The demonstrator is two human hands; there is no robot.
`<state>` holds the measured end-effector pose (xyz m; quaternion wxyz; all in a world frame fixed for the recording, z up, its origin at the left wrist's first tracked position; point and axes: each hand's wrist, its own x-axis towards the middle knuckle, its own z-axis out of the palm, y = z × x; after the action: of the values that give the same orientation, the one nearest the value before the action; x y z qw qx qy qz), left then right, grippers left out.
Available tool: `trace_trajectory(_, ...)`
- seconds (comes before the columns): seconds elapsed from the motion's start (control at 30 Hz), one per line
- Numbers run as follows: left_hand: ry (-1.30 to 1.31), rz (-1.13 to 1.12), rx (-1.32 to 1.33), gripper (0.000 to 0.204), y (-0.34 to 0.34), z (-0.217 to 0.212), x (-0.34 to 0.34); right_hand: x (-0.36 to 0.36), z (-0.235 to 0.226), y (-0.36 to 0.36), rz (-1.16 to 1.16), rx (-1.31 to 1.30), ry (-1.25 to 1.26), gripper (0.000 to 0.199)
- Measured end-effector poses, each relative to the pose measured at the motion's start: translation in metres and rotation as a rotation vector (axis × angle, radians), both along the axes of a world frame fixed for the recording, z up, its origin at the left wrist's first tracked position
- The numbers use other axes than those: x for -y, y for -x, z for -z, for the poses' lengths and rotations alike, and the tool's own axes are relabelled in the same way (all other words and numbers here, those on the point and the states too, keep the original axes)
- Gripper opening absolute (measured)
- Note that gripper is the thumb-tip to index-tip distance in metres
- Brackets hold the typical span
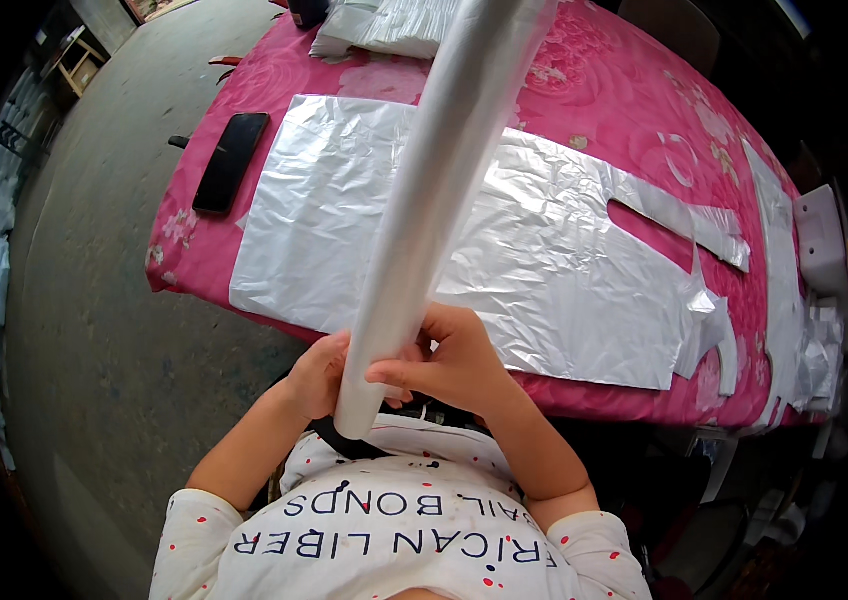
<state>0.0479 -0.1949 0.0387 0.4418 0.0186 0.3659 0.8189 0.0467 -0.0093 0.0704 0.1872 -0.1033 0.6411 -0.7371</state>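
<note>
A long, whitish, translucent roll of plastic film slants up in front of me, its near end close to my shirt and its far end past the top of the view. My left hand closes round the near part from the left, its fingers partly hidden behind the roll. From the right, my right hand grips the same part, with the thumb laid across the front. Under the roll, a silvery white plastic carrier bag lies flat and wrinkled on the table, its cut handles toward the right.
A pink flowered cloth covers the table. A black phone lies near its left edge. At the far side sits a stack of folded plastic bags. More plastic strips and a white plastic container are at the right.
</note>
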Motion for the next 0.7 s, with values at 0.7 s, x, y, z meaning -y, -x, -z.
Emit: trace_trajectory(0.7, 0.834, 0.323, -0.022, 0.036, -0.042, 0.001, 0.040, 0.028, 0.049, -0.004, -0.092, -1.012, -0.671, 0.017)
